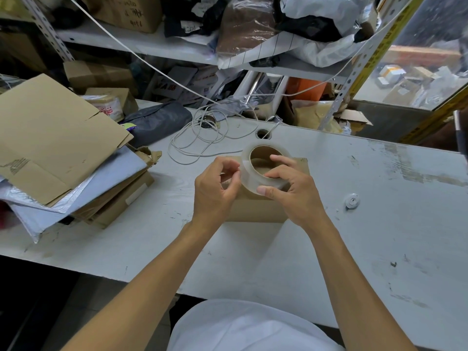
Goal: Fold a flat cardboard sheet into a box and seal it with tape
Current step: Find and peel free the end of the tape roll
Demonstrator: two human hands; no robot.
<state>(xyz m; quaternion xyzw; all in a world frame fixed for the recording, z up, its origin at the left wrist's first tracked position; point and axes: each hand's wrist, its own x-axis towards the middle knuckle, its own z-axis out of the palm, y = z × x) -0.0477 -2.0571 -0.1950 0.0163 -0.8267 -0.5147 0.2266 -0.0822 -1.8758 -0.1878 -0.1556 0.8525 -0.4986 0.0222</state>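
A folded brown cardboard box lies on the white table, right below my hands. Above it I hold a roll of clear tape with a brown cardboard core. My right hand grips the roll, fingers through the core and thumb under the outer rim. My left hand is at the roll's left edge, thumb and fingertips pinched on the tape's surface. Most of the box top is hidden behind the hands and roll.
A stack of flat cardboard sheets and grey mailers sits at the left. A white cord coils behind the box near a cable hole. A small round plastic piece lies to the right. Cluttered shelves rise behind.
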